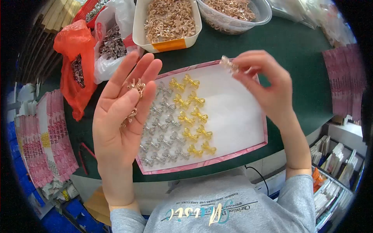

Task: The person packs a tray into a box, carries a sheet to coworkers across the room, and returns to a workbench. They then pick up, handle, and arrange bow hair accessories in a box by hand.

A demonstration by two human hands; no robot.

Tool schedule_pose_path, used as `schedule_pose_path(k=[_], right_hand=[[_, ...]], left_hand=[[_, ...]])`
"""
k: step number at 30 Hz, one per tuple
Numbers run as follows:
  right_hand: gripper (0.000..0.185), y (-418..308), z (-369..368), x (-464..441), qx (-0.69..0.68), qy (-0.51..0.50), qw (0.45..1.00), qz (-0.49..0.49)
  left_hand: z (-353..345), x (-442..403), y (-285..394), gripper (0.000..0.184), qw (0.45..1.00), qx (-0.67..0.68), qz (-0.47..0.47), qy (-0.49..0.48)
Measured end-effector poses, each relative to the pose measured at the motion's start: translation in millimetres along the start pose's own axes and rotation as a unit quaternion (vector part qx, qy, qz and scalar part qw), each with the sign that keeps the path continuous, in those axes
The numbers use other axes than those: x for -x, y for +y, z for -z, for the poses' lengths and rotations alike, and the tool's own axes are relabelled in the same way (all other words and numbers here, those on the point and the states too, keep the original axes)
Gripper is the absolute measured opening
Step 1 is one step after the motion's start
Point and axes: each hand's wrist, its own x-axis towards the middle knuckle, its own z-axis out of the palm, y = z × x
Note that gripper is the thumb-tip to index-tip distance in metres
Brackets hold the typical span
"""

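My left hand [118,108] is palm up, its thumb pressing over several rose-gold bow charms [137,87]. Between the thumb and fingertips of my right hand [268,75] a single rose-gold bow charm [228,63] is pinched, above the far edge of a white sheet. That white sheet with a pink border [237,124] lies on the table below both hands. Silver bow charms [171,121] fill rows on its left part, partly hidden by my left hand. To their right stand two columns of yellow-gold bow charms [200,115].
A cream tub [136,33] and a clear round bowl [266,17] of rose-gold pieces stand at the back. Red [83,99] and white plastic bags [105,70] holding metal pieces lie back left. Pink-bordered card stacks [345,81] flank the green table [307,73].
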Motion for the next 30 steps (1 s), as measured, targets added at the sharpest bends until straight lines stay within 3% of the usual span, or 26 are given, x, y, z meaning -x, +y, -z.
schedule_pose_path(k=[4, 7, 13, 16, 19, 22, 30], right_hand=[[0.013, -1.8, -24.4, 8.2, 0.01, -0.06, 0.997, -0.036], [0.012, 5.5, -36.7, 6.2, 0.074, -0.074, 0.994, 0.02], [0.013, 11.0, -40.5, 2.3, 0.192, -0.08, 0.971, 0.118], [0.013, 8.2, -38.9, 4.9, 0.226, -0.085, 0.961, 0.131], [0.02, -2.9, -30.4, 0.6, 0.221, -0.117, 0.962, 0.111], [0.029, -14.4, -32.3, -2.6, 0.112, -0.101, 0.986, 0.069], [0.038, -26.5, -55.7, -11.6, 0.066, -0.12, 0.972, 0.192]], left_hand=[[20.9, -6.1, -5.7, 0.039, 0.994, 0.107, 0.033, -0.001], [33.9, -7.0, -8.2, 0.037, 0.985, 0.158, 0.06, -0.029], [33.4, -5.3, -7.9, 0.041, 0.992, 0.102, 0.076, -0.005], [31.7, -5.2, -8.4, 0.048, 0.987, 0.079, 0.139, 0.004], [22.2, -4.3, -15.0, 0.048, 0.984, 0.077, 0.161, -0.004], [22.0, -3.8, -22.9, 0.048, 0.98, 0.095, 0.17, -0.029], [28.7, 1.9, -31.1, 0.049, 0.963, 0.137, 0.224, -0.056]])
